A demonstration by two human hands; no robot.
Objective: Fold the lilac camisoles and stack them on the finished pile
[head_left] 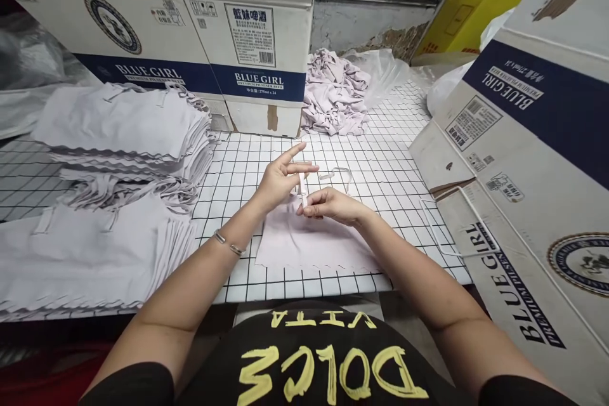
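White cartons [200,32] flank the gridded desk [238,168]; near its front edge lies a pale cloth [314,246] — over it, the right hand [337,204] pinches a white strip [303,186], while the left hand [276,186] spreads two fingers, its grip unclear.

One Blue Girl carton [200,38] stands back left, another carton [528,152] right, before a yellow box [459,9].

Black short-sleeved top [304,337]; yellow brush-style capitals [326,373] across front, DOLCE VITA, upside-down in view; plain black sleeves [136,387]; silver-coloured gapped cuff bracelet [236,250], left forearm [190,279].
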